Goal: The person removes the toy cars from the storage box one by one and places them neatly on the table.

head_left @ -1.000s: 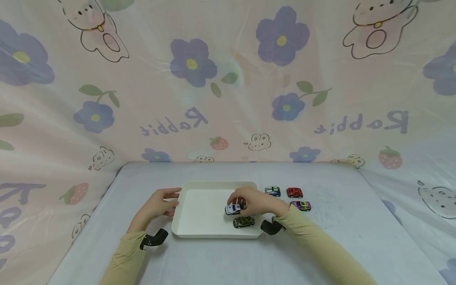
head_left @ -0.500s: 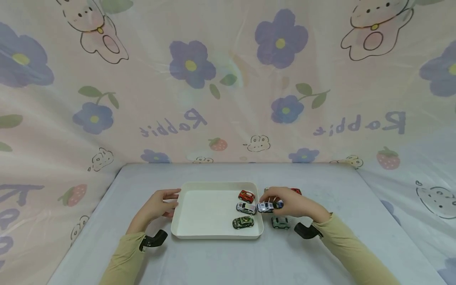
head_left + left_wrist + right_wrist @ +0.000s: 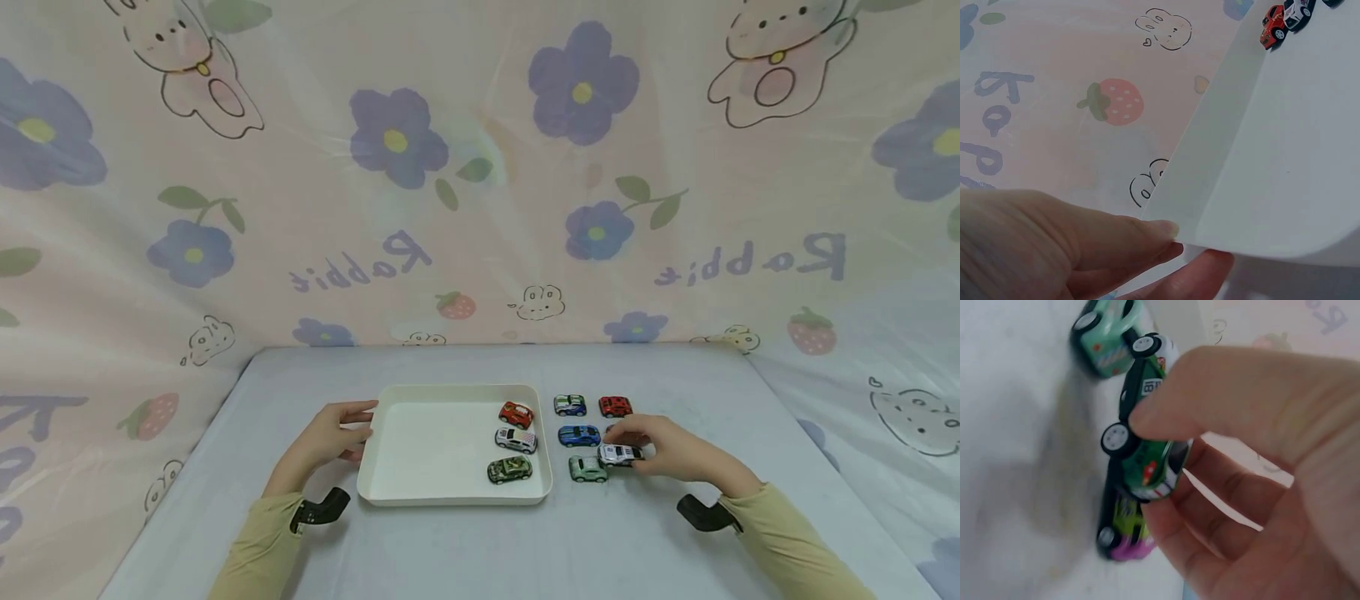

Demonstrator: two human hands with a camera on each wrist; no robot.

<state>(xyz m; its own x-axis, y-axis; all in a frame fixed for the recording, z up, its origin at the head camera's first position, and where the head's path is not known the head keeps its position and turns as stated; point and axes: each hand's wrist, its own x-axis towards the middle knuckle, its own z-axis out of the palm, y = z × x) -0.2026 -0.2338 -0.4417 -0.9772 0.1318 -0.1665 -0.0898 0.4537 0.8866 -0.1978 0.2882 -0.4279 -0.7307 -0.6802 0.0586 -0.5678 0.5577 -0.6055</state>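
Note:
My right hand point(image 3: 663, 450) pinches a small toy car point(image 3: 619, 455), white and dark from above, between thumb and fingers. In the right wrist view this toy car point(image 3: 1147, 450) shows a green side with white-hubbed wheels. It is close beside a pale green car point(image 3: 588, 469); a purple and lime car point(image 3: 1124, 528) lies behind it, mostly hidden in the head view. My left hand point(image 3: 330, 437) rests its extended fingers against the left side of a white tray point(image 3: 442, 502). Inside the tray, along its right side, stand a red car point(image 3: 516, 414), a white car point(image 3: 516, 439) and a camouflage car point(image 3: 509, 469).
On the white table point(image 3: 465, 554), right of the tray, stand a blue car point(image 3: 579, 435), a white, green and blue car point(image 3: 570, 405) and a red car with dark spots point(image 3: 615, 407). A printed curtain point(image 3: 480, 208) closes off the back and sides.
My right hand has carried the white and dark car out of the tray, over its right edge and farther right, down among the cars on the table. My left hand stays at the tray.

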